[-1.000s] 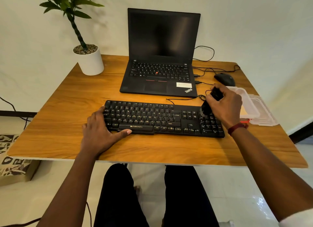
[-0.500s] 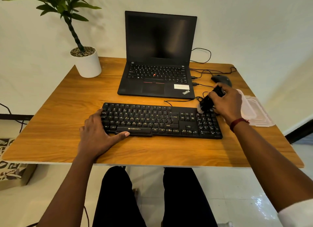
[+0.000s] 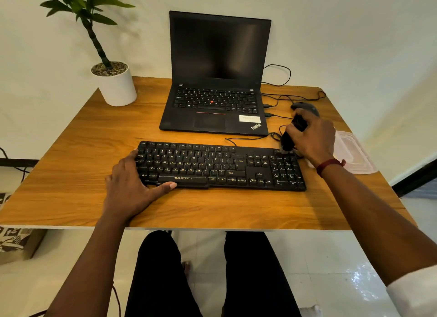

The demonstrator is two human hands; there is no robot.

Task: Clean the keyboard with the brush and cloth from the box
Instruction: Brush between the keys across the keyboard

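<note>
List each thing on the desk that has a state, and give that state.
Laptop: lid open, screen dark.
Keyboard: lying flat, left end under the left hand.
Brush: gripped by the right hand, bristles down at the keyboard's far right corner.
Left hand: open, resting on the keyboard.
Box: partly hidden; open or closed unclear.
Plant pot: upright.

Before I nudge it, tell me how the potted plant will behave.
Likely top-heavy: the potted plant rises tall over a narrow pot, so a high push may tip it. Pebbles probably weigh the base; pushed low, it should slide.
</note>
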